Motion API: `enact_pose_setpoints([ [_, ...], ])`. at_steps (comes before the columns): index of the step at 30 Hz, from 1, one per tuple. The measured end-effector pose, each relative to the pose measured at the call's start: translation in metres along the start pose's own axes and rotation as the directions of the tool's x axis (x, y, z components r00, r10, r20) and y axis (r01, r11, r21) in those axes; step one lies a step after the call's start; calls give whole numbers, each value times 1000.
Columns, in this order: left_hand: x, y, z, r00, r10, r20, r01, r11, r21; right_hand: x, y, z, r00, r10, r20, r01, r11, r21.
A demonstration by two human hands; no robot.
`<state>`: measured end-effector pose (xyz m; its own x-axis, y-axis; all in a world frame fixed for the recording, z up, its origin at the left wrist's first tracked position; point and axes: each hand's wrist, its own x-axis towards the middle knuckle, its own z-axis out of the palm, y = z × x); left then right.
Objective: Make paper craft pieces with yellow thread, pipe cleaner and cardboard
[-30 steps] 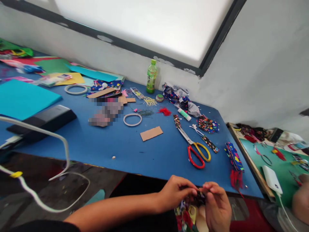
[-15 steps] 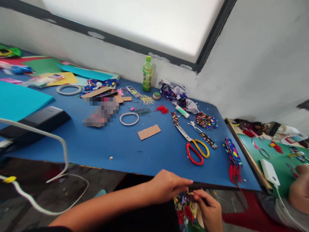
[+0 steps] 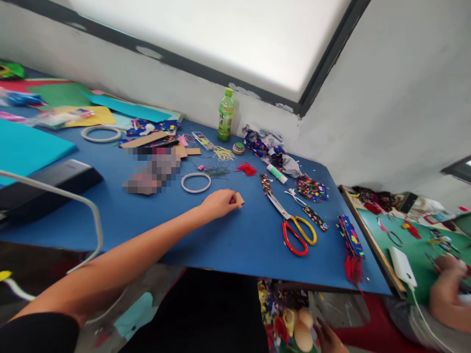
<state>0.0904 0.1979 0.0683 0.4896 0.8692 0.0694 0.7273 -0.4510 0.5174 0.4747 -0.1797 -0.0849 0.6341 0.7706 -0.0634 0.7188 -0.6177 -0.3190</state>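
My left hand (image 3: 220, 203) reaches over the blue table with its fingers curled closed on a small piece of brown cardboard (image 3: 240, 199). Most of the cardboard is hidden under the hand; one corner shows past the fingers. Low at the bottom edge, my right hand (image 3: 328, 339) is partly cut off, dark and blurred, below the table edge. It is beside a heap of colourful scraps (image 3: 281, 321) with rounded beige pieces (image 3: 303, 331). Scissors (image 3: 296, 230) with one red and one yellow handle lie to the right of my left hand.
A white ring (image 3: 196, 183), red threads (image 3: 246, 169), a glue stick (image 3: 277, 173) and a green bottle (image 3: 225, 115) stand or lie farther back. A patterned fabric strip with a red tassel (image 3: 351, 236) is at the right. A co-worker's hand (image 3: 447, 294) is over the green table.
My left hand has moved from below the table edge up and forward onto the cardboard. My right hand has dropped lower, towards the bottom edge. The two hands have come apart.
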Motion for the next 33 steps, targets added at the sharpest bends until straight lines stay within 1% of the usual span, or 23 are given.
enact_pose_setpoints([
  [2,3,-4,4,1000,-26,11,27,999,-34,-8,14,10,996,87,-1,-87,996,-29],
  [6,3,-14,6,999,-27,45,32,994,-109,-24,37,20,988,153,23,-153,988,-37],
  [8,3,-17,6,998,-25,56,32,991,-131,-30,45,23,979,202,18,-200,978,-54],
  [10,1,-17,6,998,-35,45,41,990,-134,-34,49,25,975,221,1,-220,974,-57],
  [15,-4,-10,8,998,-61,4,61,991,-122,-38,51,25,974,213,-72,-217,975,-44],
  [18,-5,-8,8,997,-82,-5,80,990,-117,-33,48,21,986,137,-91,-140,990,-31],
  [20,-5,-7,8,995,-95,-6,94,989,-115,-27,39,16,992,72,-106,-73,997,-9],
  [22,-5,-6,7,995,-100,-7,99,988,-119,-23,17,6,995,-3,-102,6,1000,31],
  [23,-4,-6,6,995,-99,-9,97,988,-123,-21,-1,0,995,-58,-83,63,996,61],
  [24,-5,-6,5,995,-95,-13,93,987,-128,-21,-23,-9,981,-181,-68,189,973,131],
  [26,-6,-4,2,997,-71,-22,67,988,-141,-21,-79,-32,913,-399,-91,408,876,256],
  [27,-8,-3,1,998,-51,-27,46,988,-148,-20,-111,-44,872,-474,-122,487,813,319],
  [28,-10,-1,-1,999,-19,-33,14,988,-156,-16,-144,-57,834,-537,-125,539,748,387],
  [29,-13,2,-3,999,25,-41,-31,986,-163,-10,-178,-67,810,-579,-93,550,696,462],
  [30,-16,5,-4,995,80,-51,-88,982,-167,-2,-212,-76,823,-568,-32,490,679,547],
  [31,-20,7,-5,987,149,-59,-157,973,-166,10,-244,-81,830,-557,40,405,650,643],
  [32,-23,10,-6,972,225,-62,-232,960,-158,24,-273,-83,827,-549,122,302,616,727],
  [33,-25,11,-6,951,302,-64,-308,940,-145,39,-300,-82,807,-553,209,196,584,788],
])
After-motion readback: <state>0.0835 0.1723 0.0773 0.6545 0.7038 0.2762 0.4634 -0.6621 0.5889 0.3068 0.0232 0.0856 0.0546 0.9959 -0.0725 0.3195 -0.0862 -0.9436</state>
